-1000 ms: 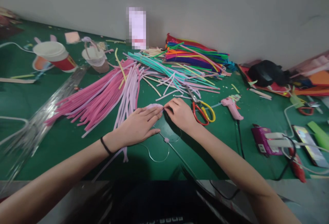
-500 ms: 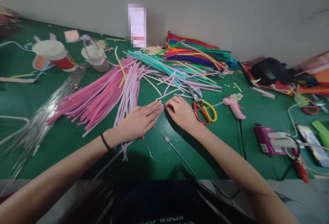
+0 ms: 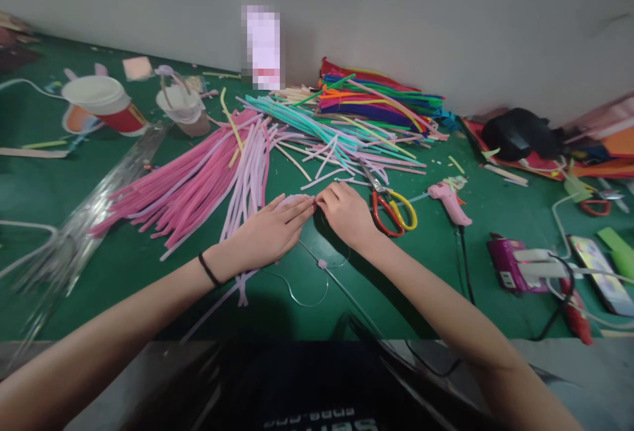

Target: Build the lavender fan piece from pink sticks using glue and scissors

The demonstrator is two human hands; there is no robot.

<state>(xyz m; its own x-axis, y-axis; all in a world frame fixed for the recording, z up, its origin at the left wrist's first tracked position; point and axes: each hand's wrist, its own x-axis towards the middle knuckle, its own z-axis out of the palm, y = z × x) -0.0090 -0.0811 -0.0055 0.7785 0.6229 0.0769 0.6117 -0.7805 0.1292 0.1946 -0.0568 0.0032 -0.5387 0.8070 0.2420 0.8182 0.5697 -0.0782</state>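
Observation:
My left hand (image 3: 270,230) lies flat with fingers stretched out over a lilac pipe-cleaner piece (image 3: 292,199). A strip of the piece shows above the fingers; the rest is covered. At its right end my right hand (image 3: 344,210) is closed, thumb and fingertips pinched together at the tips of the left fingers. Just below both hands, a thin clear strand with a small lilac bead-like piece (image 3: 321,264) rests on the green table (image 3: 406,305). To the right of my right hand lie scissors (image 3: 389,206) with red and yellow handles.
Pink pipe cleaners (image 3: 183,187) and lilac ones (image 3: 245,180) spread at left, turquoise ones (image 3: 302,121) behind. Colourful bundles (image 3: 381,104) lie by the wall. A pink glue gun (image 3: 453,203), purple power block (image 3: 512,266) and phone (image 3: 601,272) are right; paper cups (image 3: 106,104) stand left.
My left hand has slid slightly back, and the lilac piece now shows above its fingers instead of below. The right hand stays pinched at nearly the same place.

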